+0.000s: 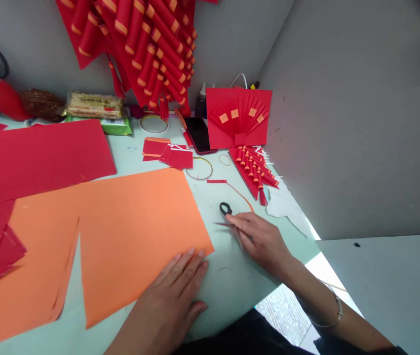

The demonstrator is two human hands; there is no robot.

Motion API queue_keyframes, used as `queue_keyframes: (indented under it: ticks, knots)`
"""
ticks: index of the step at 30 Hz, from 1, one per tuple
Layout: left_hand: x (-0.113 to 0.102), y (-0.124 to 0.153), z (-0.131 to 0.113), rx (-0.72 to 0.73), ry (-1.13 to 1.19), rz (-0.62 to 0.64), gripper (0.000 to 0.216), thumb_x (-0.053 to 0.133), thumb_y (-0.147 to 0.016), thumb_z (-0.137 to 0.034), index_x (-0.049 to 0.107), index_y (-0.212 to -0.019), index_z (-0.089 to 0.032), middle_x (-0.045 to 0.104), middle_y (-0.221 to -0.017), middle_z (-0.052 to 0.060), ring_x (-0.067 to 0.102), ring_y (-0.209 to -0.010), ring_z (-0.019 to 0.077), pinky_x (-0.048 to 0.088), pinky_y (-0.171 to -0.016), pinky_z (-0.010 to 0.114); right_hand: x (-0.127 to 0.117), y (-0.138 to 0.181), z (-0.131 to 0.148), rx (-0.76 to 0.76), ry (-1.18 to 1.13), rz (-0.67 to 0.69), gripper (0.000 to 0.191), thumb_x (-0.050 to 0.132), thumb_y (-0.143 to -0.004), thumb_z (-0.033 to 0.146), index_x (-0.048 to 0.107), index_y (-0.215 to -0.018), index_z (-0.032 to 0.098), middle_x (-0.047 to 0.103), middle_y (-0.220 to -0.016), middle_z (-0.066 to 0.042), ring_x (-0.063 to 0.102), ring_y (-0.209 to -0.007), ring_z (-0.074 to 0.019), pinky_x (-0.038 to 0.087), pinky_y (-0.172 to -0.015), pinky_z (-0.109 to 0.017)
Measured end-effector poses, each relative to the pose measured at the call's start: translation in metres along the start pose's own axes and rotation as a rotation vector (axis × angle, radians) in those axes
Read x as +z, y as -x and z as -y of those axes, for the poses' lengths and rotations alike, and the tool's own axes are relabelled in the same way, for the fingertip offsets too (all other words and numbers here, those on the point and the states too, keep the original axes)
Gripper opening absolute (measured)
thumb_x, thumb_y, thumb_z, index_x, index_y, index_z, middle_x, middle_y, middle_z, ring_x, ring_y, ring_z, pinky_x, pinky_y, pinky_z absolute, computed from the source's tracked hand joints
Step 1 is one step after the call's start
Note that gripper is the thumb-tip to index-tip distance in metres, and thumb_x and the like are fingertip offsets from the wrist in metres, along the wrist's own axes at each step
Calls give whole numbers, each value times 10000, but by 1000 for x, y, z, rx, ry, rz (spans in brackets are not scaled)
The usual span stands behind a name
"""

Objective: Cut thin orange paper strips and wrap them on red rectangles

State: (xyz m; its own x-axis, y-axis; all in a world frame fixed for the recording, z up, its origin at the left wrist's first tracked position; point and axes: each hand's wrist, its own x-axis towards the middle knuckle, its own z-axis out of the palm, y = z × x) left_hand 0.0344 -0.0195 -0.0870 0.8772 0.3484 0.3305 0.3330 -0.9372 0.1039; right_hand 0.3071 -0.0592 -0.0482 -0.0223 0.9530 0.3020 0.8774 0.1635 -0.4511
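The orange sheet (135, 227) lies flat on the tabletop (232, 286), and the left hand (176, 291) rests palm down over its near edge, fingers stretched out and close together, fingertips by the right-hand corner. Just to the right of the sheet, the right hand (257, 239) is closed around a pair of scissors (228, 211) (one black handle loop and a thin blade poke out past the fingers; the rest is hidden). A long red sheet (47, 155) overlaps the orange sheet's far left side, and more orange paper (43, 266) lies to its left. Beyond the sheet's far edge are some small red cards (178, 158), with a phone (199, 133) behind them. Farther off to the sheet's right, a red card with a folded fan (240, 129) stands behind a small firecracker decoration (252, 170). A larger firecracker hanging (158, 54) is against the wall, beyond the sheet.
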Motion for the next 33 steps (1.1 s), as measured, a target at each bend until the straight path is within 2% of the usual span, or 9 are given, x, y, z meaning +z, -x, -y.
queue_keyframes:
  ticks: [4,7,10,16,20,25,33]
  knots:
    - [2,0,0,-14,5,22,581,461,-966,-448,388,-1481,-189,552,-1445,69,548,-1293,226,405,-1103,363,12,19,-8,-94,284,134,352,532,-962,241,608,-1302,190,692,-1003,-103,636,-852,-230,545,-723,-360]
    - [0,-3,-1,-35,25,25,675,438,-971,-467,239,-1545,-172,540,-1455,86,557,-1280,222,405,-1089,348,14,26,-8,-128,336,211,351,514,-961,258,603,-1293,188,670,-1027,-121,616,-827,-228,526,-679,-352]
    - [0,-6,-2,-48,29,23,750,451,-960,-493,165,-1560,-145,518,-1472,108,533,-1302,240,392,-1086,364,10,27,-2,-134,303,279,370,468,-975,258,565,-1325,192,643,-1110,-136,597,-862,-231,523,-721,-374]
    - [5,-8,-2,-61,-8,18,704,462,-948,-527,341,-1499,-105,523,-1464,132,482,-1341,284,283,-1140,428,-1,32,-1,-164,112,309,424,449,-970,221,484,-1391,191,584,-1246,-145,566,-979,-243,518,-819,-408]
    - [5,-9,-3,-70,-24,26,640,433,-960,-527,440,-1438,-102,530,-1458,133,485,-1335,290,241,-1155,429,-2,40,-6,-107,170,273,399,492,-982,330,536,-1350,181,624,-1080,-132,566,-905,-248,512,-752,-395]
    - [4,-11,-4,-103,-27,32,631,389,-979,-521,396,-1471,-125,517,-1471,123,467,-1355,287,233,-1163,437,1,43,-2,-132,318,277,365,450,-1005,360,623,-1253,156,625,-866,-97,542,-742,-218,470,-642,-351]
    - [5,-14,-4,-106,-46,22,625,368,-992,-489,365,-1487,-107,523,-1461,145,486,-1341,290,245,-1159,443,2,43,-4,-100,276,260,363,415,-998,315,615,-1275,192,584,-857,-70,530,-712,-187,401,-539,-278]
